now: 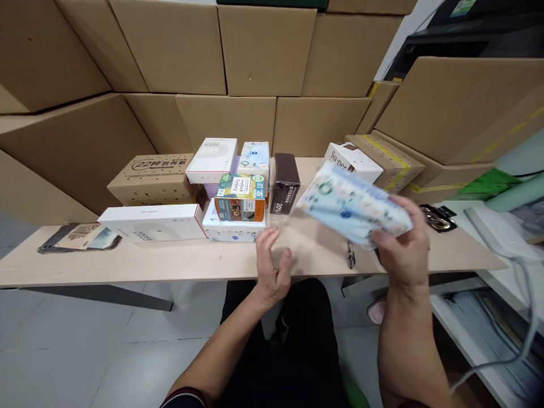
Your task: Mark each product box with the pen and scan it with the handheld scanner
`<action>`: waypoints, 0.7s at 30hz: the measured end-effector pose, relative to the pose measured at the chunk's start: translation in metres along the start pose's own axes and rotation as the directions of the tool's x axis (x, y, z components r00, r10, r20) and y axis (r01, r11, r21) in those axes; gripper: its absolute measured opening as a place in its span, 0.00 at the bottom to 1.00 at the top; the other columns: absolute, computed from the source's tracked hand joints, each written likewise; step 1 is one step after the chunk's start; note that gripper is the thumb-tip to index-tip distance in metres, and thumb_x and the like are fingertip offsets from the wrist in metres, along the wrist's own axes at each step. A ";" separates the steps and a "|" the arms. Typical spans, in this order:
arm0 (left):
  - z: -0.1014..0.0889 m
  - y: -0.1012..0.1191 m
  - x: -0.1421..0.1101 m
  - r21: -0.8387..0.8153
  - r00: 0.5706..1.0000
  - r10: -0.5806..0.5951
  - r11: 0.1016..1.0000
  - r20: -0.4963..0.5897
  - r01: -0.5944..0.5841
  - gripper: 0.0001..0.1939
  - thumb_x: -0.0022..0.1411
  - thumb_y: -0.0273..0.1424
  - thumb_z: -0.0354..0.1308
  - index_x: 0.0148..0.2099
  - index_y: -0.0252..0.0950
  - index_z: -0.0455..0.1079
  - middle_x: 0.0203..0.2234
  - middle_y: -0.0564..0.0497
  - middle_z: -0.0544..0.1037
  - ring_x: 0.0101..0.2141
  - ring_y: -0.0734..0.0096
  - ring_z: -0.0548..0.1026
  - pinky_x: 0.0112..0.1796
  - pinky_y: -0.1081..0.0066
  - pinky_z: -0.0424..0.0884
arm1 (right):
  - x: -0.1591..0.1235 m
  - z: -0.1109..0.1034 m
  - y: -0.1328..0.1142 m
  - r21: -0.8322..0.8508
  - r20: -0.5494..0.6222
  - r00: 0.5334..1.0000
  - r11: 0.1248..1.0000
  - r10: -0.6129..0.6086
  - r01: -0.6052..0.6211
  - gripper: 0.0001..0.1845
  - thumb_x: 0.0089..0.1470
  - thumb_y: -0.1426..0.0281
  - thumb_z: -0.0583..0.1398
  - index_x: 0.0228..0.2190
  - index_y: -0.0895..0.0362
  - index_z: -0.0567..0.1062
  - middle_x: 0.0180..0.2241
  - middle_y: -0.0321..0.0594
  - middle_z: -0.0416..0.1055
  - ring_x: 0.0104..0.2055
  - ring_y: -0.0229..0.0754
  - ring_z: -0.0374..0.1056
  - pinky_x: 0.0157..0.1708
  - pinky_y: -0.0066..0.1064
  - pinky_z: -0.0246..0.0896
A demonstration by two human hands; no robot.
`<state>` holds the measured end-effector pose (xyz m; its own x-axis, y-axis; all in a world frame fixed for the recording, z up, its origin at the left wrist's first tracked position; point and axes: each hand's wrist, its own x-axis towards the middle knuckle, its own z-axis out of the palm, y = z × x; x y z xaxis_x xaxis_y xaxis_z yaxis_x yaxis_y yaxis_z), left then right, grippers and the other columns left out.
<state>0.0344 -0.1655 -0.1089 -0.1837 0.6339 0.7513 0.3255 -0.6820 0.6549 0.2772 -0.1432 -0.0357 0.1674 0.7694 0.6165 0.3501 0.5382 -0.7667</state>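
Observation:
My right hand (403, 243) grips a light blue printed packet (352, 205) and holds it tilted above the table, blurred by motion. My left hand (272, 260) hovers open over the table's front edge, fingers apart, holding nothing. Just beyond it stand an orange and green carton (240, 197) on a white flat box (233, 229), and a dark brown box (285, 182). A black pen (351, 255) lies on the table below the packet.
A beige table (170, 260) carries a long white box (153, 222), a brown printed carton (153, 178), more white boxes (212, 158) and a dark flat item at the left end (79, 237). Big cardboard cartons (263, 51) wall the back. A white "Su-per" box (352, 161) sits right.

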 end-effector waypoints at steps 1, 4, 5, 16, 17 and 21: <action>0.000 -0.001 -0.001 -0.027 0.999 -0.043 0.999 -0.008 0.043 0.24 0.72 0.35 0.50 0.67 0.40 0.57 0.60 0.38 0.66 0.62 0.54 0.66 0.59 0.50 0.68 | -0.012 0.003 0.003 -0.019 0.059 0.998 0.999 0.034 -0.032 0.39 0.48 0.54 0.68 0.59 0.49 0.66 0.61 0.52 0.66 0.60 0.60 0.67 0.55 0.52 0.68; 0.000 -0.004 -0.003 -0.089 0.985 -0.165 0.982 0.044 0.169 0.27 0.74 0.41 0.44 0.71 0.42 0.52 0.65 0.39 0.61 0.66 0.54 0.62 0.63 0.50 0.63 | -0.034 0.012 0.012 -0.131 0.326 0.938 0.988 0.120 -0.081 0.39 0.52 0.56 0.66 0.63 0.48 0.63 0.65 0.50 0.61 0.63 0.58 0.65 0.55 0.50 0.69; 0.001 -0.004 -0.002 -0.100 0.979 -0.195 0.975 0.067 0.201 0.27 0.74 0.42 0.43 0.71 0.42 0.52 0.65 0.39 0.62 0.66 0.55 0.62 0.64 0.50 0.62 | -0.037 0.014 0.014 -0.186 0.398 0.907 0.980 0.135 -0.065 0.40 0.53 0.57 0.65 0.64 0.48 0.61 0.67 0.50 0.59 0.66 0.58 0.62 0.58 0.51 0.67; 0.003 0.001 0.011 -0.052 0.921 -0.322 0.939 0.219 0.341 0.28 0.74 0.43 0.47 0.71 0.41 0.52 0.65 0.39 0.65 0.64 0.53 0.66 0.61 0.48 0.67 | -0.040 0.043 0.010 -0.475 0.038 0.975 0.862 0.221 -0.177 0.33 0.64 0.50 0.50 0.61 0.57 0.68 0.57 0.55 0.71 0.58 0.57 0.69 0.57 0.55 0.64; 0.004 0.001 0.012 -0.035 0.917 -0.328 0.938 0.227 0.344 0.29 0.74 0.43 0.48 0.71 0.41 0.51 0.66 0.38 0.64 0.64 0.53 0.66 0.61 0.48 0.68 | -0.039 0.049 0.011 -0.491 0.009 0.977 0.852 0.214 -0.182 0.34 0.63 0.49 0.51 0.60 0.59 0.68 0.56 0.57 0.72 0.56 0.58 0.69 0.55 0.56 0.65; 0.005 0.000 0.014 0.037 0.947 -0.229 0.973 0.227 0.227 0.28 0.74 0.38 0.49 0.72 0.42 0.50 0.66 0.39 0.64 0.63 0.54 0.67 0.58 0.50 0.71 | -0.040 0.067 0.020 -0.495 -0.075 0.988 0.855 0.137 -0.156 0.34 0.62 0.50 0.53 0.59 0.61 0.69 0.52 0.59 0.73 0.53 0.59 0.70 0.51 0.55 0.68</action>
<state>0.0363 -0.1556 -0.0988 -0.0383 0.8391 0.5426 0.3096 -0.5063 0.8049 0.2157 -0.1401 -0.0871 0.2825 0.8079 0.5172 0.7295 0.1692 -0.6627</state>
